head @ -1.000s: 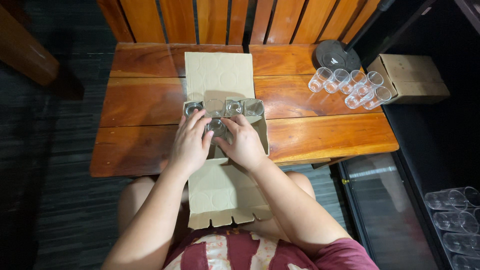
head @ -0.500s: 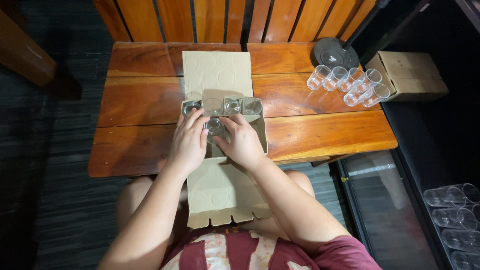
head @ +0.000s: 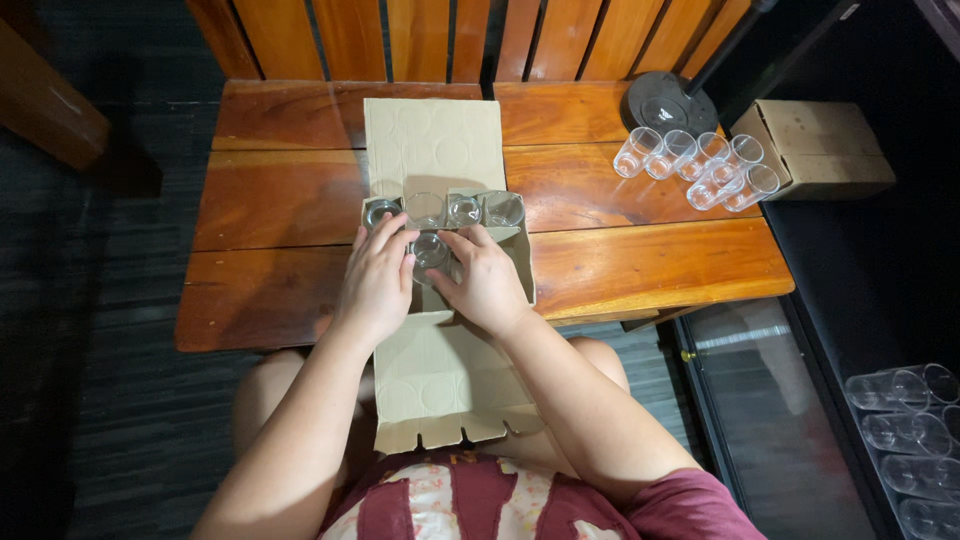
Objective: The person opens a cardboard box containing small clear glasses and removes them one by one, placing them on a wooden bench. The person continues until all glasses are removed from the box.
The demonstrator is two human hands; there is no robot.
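An open cardboard box [head: 520,262] sits at the front middle of a wooden table [head: 640,265], its flaps folded out front and back. A row of clear glasses [head: 445,210] stands along the box's far side. My left hand [head: 378,285] and my right hand [head: 487,283] rest over the box and together grip one clear glass [head: 430,251] between them, just in front of that row. The box's near interior is hidden by my hands.
Several clear glasses [head: 695,165] lie on their sides at the table's right. A black round stand base [head: 668,102] and a closed cardboard box [head: 815,148] are at the far right. More glasses [head: 905,425] lie on a dark shelf lower right. A slatted wooden backrest [head: 450,40] stands behind.
Both hands stay on the glass in the box; they have shifted only slightly. The view moved a little.
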